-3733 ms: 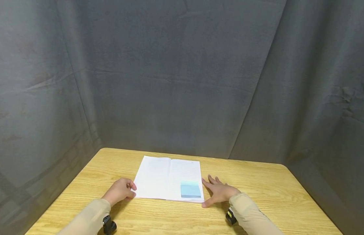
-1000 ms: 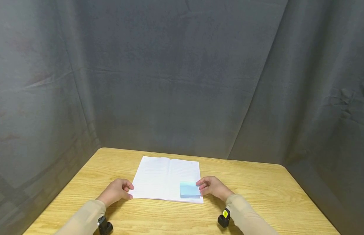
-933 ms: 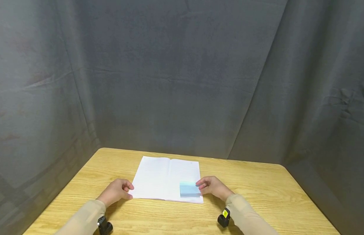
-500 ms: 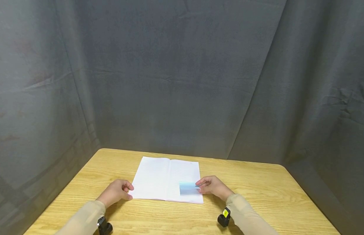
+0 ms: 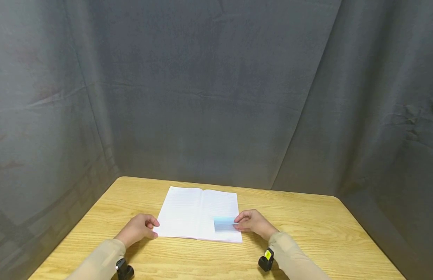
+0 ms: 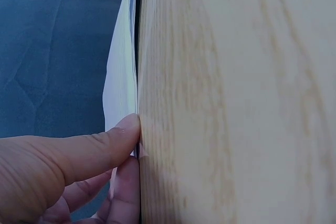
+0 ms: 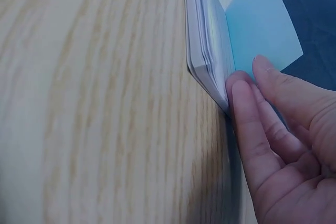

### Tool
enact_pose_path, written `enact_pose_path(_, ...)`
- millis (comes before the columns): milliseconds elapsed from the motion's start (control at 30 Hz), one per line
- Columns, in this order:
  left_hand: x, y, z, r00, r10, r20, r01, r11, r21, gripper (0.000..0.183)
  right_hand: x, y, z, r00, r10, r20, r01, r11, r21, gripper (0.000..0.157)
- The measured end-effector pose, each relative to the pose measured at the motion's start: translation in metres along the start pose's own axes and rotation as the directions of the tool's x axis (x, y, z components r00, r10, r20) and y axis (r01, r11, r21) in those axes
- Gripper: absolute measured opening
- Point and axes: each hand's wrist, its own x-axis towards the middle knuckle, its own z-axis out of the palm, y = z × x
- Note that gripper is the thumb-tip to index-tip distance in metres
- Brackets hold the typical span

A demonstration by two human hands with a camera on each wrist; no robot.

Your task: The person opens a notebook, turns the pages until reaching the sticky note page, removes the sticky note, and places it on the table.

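An open notebook with white lined pages lies on the wooden table. On the lower part of its right page is a light-blue sticky note, attached along one edge with the rest standing up from the paper. My right hand pinches the note's right side, fingertips right at the page's outer edge. At the notebook's lower left corner, my left hand grips the edge between thumb and fingers. The left wrist view shows the left thumb against the page edges.
Behind and beside the wooden table hang grey cloth walls. A small black camera sits on each wrist, the left camera and the right camera, both close over the tabletop.
Earlier the right hand was spread beside the notebook and the note lay flatter. Its fingers have since come in to the note's right side, and the front edge has lifted. The left hand stays almost still.
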Motion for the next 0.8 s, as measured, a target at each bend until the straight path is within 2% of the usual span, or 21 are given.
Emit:
enact_pose_path(200,-0.0001,0.0008,-0.0004,1.0,0.005,0.002,-0.005,1.0,0.0,0.028,-0.0013,0.0003,0.0001,1.0,-0.006,-0.01,0.006,1.0,-0.024,0.017)
enact_pose_path(500,-0.0004,-0.0013,-0.0008,1.0,0.015,-0.002,-0.015,1.0,0.006,0.028,-0.0052,-0.0004,-0.0014,0.999,-0.031,0.031,0.033,0.997,-0.068,0.019)
enact_pose_path(800,0.0001,-0.0015,-0.0007,1.0,0.008,0.002,-0.008,1.0,0.002,0.028,-0.0059,-0.0036,0.0014,1.0,-0.029,-0.004,0.028,0.991,-0.133,0.02)
